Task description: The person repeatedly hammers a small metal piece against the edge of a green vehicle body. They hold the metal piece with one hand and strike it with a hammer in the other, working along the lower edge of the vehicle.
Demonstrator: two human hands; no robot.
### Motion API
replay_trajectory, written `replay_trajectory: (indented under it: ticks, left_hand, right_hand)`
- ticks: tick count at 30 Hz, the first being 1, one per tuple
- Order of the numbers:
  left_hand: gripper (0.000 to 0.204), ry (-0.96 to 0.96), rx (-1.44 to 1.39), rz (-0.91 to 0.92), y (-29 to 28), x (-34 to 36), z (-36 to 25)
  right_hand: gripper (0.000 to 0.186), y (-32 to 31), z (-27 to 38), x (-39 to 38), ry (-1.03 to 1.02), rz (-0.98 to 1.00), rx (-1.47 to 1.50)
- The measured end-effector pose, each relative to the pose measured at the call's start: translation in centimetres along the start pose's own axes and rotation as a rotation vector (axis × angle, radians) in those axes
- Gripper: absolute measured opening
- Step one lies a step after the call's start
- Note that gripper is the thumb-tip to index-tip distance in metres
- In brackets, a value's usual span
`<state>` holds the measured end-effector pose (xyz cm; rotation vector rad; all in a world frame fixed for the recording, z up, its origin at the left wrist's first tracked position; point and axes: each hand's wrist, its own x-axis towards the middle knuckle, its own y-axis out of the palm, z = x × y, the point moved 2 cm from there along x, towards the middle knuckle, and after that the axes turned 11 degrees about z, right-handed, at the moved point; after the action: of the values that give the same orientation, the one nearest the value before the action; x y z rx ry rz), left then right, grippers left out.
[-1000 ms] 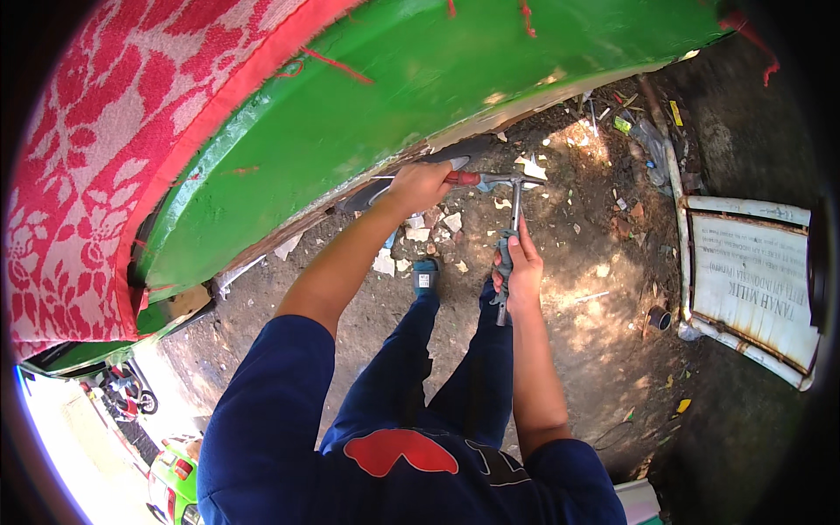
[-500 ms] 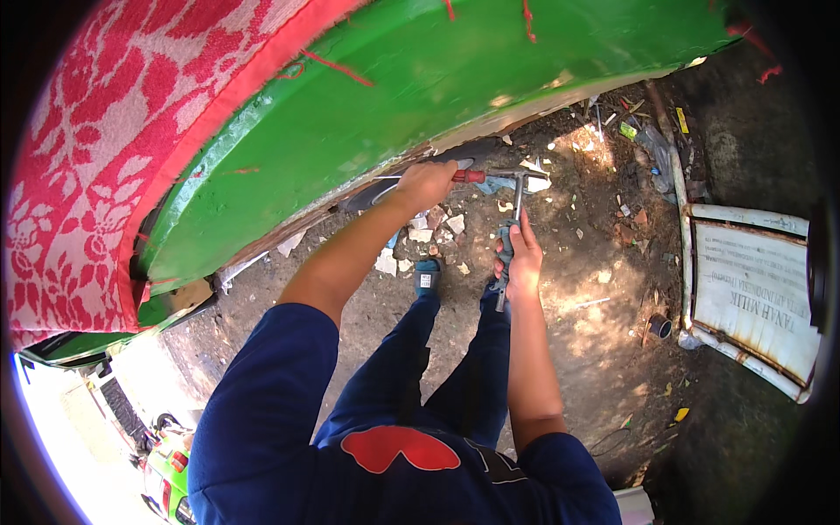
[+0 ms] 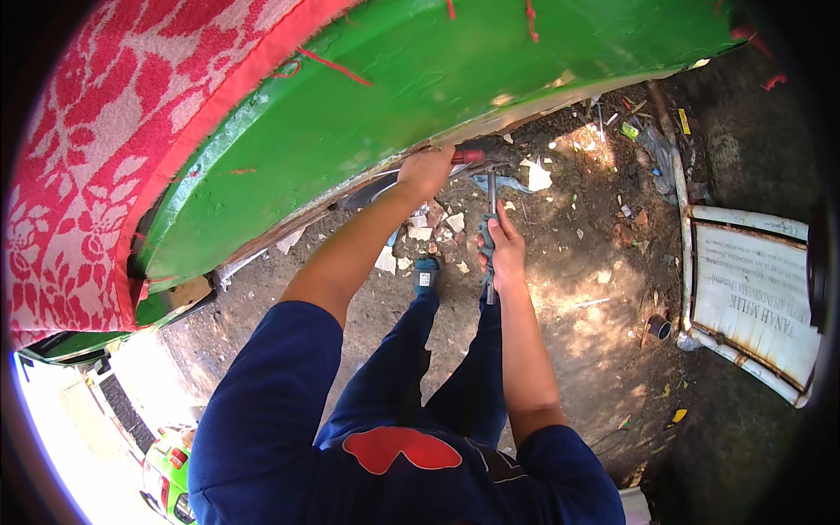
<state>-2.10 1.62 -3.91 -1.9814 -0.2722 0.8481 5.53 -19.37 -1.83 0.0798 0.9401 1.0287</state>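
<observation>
My left hand (image 3: 424, 173) is closed on a red-handled tool (image 3: 468, 157), held along the lower edge of a curved green metal panel (image 3: 367, 105); its working end is hidden. My right hand (image 3: 506, 254) grips a hammer (image 3: 492, 197) by its grey-wrapped handle. The hammer's metal head points toward the panel, up beside the red handle; whether the two touch I cannot tell.
A red-and-white patterned cloth (image 3: 105, 122) hangs at the left. Pale fragments (image 3: 538, 175) and rubbish lie on the dirt ground below. A rusty white sign frame (image 3: 748, 297) stands at the right. A bright green vehicle (image 3: 171, 468) is at lower left.
My right hand and hammer have moved left, toward the red-handled tool. My left hand has shifted slightly up with that tool, nearer the panel's edge.
</observation>
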Motion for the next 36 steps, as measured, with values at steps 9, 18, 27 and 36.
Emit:
replay_trajectory:
  ticks: [9,18,27,36]
  left_hand:
    - [0.021,0.027,0.038,0.072,0.6,-0.6,0.0]
    - [0.016,-0.015,0.045,0.079,0.5,-1.0,-0.5]
    - [0.018,0.011,0.008,0.024,0.8,-0.9,0.2]
    - [0.016,0.049,0.037,0.019,1.2,-1.3,-0.1]
  right_hand:
    - [0.055,-1.8,2.4,-0.7,-0.124,0.002,0.071]
    - [0.045,-5.7,0.3,-0.2,-0.238,0.394,0.873]
    - [0.045,-5.2,0.0,0.0,-0.137,0.350,0.633]
    - [0.057,-1.7,0.8,-0.5,-0.062,0.141,0.319]
